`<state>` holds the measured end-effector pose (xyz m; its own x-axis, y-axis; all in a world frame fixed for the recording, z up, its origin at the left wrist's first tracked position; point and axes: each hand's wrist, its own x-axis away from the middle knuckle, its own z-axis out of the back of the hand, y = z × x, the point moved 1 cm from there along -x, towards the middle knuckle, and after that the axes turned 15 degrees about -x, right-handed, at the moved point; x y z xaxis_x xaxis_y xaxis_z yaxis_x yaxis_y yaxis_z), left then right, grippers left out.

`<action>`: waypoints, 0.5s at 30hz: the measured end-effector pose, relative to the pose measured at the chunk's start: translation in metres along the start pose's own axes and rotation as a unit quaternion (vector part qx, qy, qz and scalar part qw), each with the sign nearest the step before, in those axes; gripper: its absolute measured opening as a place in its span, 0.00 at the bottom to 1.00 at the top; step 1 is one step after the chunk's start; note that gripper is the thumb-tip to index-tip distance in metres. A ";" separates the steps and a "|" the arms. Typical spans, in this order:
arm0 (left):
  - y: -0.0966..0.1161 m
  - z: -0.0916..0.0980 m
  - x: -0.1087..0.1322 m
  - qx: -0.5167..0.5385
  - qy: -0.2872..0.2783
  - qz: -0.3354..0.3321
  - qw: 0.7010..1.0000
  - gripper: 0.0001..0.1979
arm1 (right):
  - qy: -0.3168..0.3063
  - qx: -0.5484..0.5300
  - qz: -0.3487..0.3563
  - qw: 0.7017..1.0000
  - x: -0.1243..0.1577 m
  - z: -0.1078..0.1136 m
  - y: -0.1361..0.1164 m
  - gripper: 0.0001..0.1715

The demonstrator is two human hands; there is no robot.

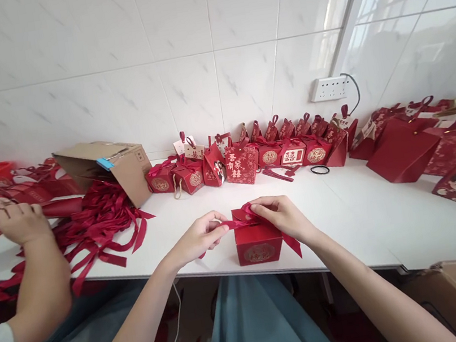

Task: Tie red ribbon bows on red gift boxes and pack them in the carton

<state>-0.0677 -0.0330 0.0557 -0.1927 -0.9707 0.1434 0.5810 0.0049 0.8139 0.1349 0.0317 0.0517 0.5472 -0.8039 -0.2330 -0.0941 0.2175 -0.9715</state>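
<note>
A red gift box (258,242) with a round gold emblem stands upright near the table's front edge. Dark red ribbon (242,221) crosses its top, and one tail hangs down the right side. My left hand (203,235), left of the box, pinches the ribbon between thumb and fingers, pulling it out sideways. At the box's top right, my right hand (279,214) has its fingers closed on the ribbon, over the bow area.
Finished red boxes (242,164) line the wall. An open cardboard box (132,176) and a heap of red ribbons (105,223) lie left, beside another person's hands (15,220). Large red bags (400,151) stand right. A carton (455,285) sits lower right.
</note>
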 end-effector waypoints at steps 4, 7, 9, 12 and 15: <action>0.016 0.006 0.007 -0.151 0.045 -0.070 0.985 0.11 | -0.001 0.038 0.015 0.999 0.002 0.000 0.003 0.15; 0.027 0.006 0.008 -0.230 0.096 -0.076 0.966 0.11 | 0.005 0.075 0.034 0.997 0.003 -0.001 0.004 0.14; 0.032 0.007 0.007 -0.269 0.119 -0.057 0.954 0.07 | 0.015 0.085 0.040 0.995 0.004 -0.004 0.005 0.12; 0.039 0.009 0.007 -0.295 0.126 -0.038 0.946 0.11 | 0.035 0.031 0.032 0.998 0.005 -0.008 0.010 0.07; 0.045 0.012 0.007 -0.270 0.120 -0.059 0.953 0.09 | 0.076 -0.018 0.038 0.996 0.005 -0.011 0.014 0.06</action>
<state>-0.0523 -0.0368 0.1000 -0.1327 -0.9843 -0.1164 0.9019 -0.1686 0.3976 0.1274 0.0244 0.0359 0.4049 -0.8614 -0.3067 -0.1613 0.2629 -0.9513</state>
